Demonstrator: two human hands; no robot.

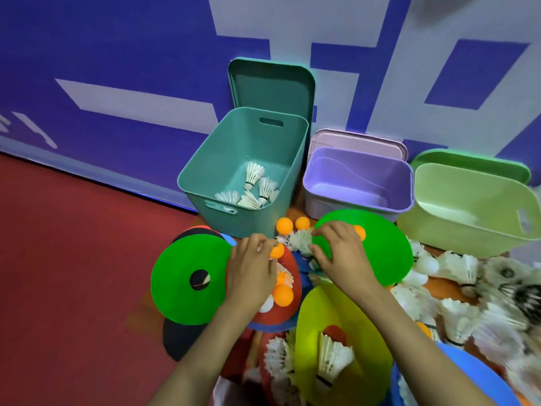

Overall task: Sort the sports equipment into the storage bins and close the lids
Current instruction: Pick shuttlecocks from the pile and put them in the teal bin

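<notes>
Three open bins stand against the wall: a teal bin with several white shuttlecocks inside, a purple bin and a light green bin. In front lies a pile of flat cones, orange balls and shuttlecocks. My left hand reaches over a red cone, its fingertips at an orange ball. My right hand curls its fingers round a white shuttlecock next to a green cone.
Lids lean behind the bins: teal, pink-purple, green. Another green cone lies left, a yellow cone near me. Many shuttlecocks are heaped at the right. Red floor spreads left below a blue wall.
</notes>
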